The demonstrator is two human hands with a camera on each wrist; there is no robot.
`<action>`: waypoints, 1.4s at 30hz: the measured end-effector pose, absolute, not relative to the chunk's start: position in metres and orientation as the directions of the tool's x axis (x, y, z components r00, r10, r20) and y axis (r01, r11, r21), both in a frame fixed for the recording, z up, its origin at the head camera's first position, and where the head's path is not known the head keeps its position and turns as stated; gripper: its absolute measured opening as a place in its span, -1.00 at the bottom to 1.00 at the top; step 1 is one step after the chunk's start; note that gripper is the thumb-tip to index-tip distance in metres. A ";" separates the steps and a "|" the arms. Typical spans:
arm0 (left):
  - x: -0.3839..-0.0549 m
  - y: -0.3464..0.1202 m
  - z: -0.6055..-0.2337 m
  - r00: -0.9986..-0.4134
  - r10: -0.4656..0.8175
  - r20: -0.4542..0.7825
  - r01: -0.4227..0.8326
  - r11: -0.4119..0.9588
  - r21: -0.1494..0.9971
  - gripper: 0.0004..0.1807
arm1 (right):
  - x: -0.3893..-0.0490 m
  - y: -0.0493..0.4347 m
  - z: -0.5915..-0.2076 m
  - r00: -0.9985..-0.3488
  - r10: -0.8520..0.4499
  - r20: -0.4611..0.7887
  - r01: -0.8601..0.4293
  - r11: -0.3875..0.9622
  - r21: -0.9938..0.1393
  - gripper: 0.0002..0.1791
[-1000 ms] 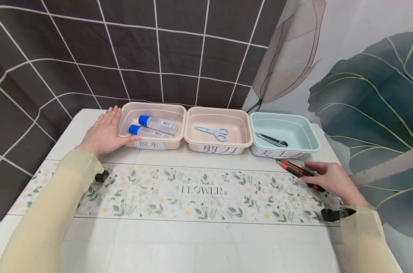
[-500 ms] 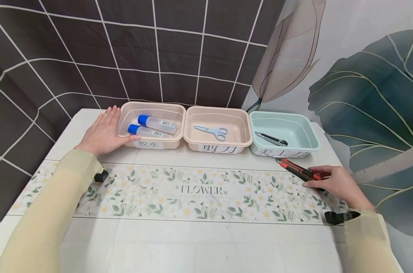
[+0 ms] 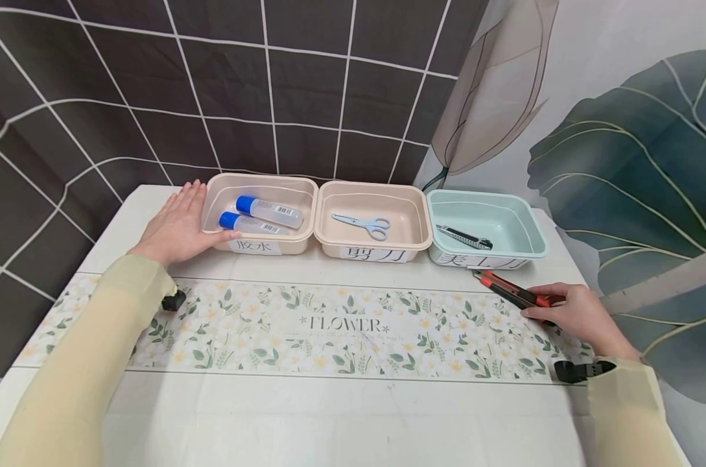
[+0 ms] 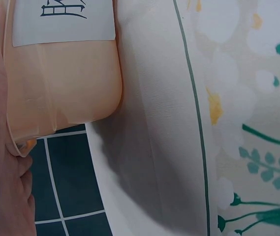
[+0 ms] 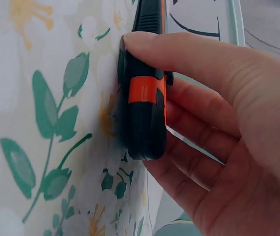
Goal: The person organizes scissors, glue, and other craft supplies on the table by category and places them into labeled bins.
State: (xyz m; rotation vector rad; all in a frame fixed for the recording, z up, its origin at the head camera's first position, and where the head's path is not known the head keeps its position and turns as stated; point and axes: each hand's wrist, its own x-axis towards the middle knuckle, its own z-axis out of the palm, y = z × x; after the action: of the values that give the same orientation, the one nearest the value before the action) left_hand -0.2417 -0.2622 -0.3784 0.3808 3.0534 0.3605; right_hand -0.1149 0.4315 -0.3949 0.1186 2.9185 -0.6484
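My right hand pinches the back end of a black and red utility knife, thumb on one side and fingers on the other. The knife slants over the flowered runner, its front tip just before the mint bin. In the right wrist view the knife's butt end is close to the runner. My left hand lies with straight fingers along the left side of the left pink bin, thumb at its front rim. Two blue-capped clear glue bottles lie in that bin.
The middle pink bin holds light-blue scissors. A smaller black and silver utility knife lies in the mint bin. All three bins carry labels and stand in a row before a dark tiled backdrop. A flowered runner crosses the white table.
Over the last second my right hand has shifted slightly right on the utility knife and changed its grip; the knife has turned a little. My left hand has stayed on the bin.
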 end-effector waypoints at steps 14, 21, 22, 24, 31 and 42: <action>-0.242 -0.261 -0.376 -0.969 0.245 -0.018 0.233 0.941 0.245 0.38 | -0.115 0.422 -0.392 -0.990 -0.051 -0.128 0.008 0.905 -0.425 -0.30; -0.242 -0.260 -0.376 -0.969 0.245 -0.017 0.233 0.942 0.242 0.38 | -0.119 0.409 -0.384 -0.986 -0.102 -0.136 -0.035 0.906 -0.422 -0.34; -0.242 -0.260 -0.375 -0.970 0.244 -0.018 0.233 0.942 0.242 0.38 | -0.119 0.407 -0.383 -0.985 -0.105 -0.140 -0.036 0.904 -0.426 -0.34; -0.242 -0.260 -0.375 -0.970 0.244 -0.016 0.233 0.942 0.241 0.38 | -0.120 0.403 -0.381 -0.984 -0.112 -0.137 -0.043 0.902 -0.430 -0.35; -0.241 -0.260 -0.376 -0.969 0.247 -0.016 0.236 0.942 0.239 0.37 | -0.120 0.391 -0.370 -0.982 -0.175 -0.070 -0.126 0.885 -0.448 -0.44; -0.241 -0.261 -0.377 -0.969 0.248 -0.016 0.237 0.941 0.241 0.37 | -0.121 0.377 -0.338 -0.971 -0.226 0.073 -0.236 0.881 -0.410 -0.50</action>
State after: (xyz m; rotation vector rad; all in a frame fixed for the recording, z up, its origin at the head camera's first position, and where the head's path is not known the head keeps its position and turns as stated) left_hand -0.2407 -0.2614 -0.3768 0.3807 3.0498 0.3700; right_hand -0.1212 0.3773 -0.3378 -0.3773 3.0691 -0.6730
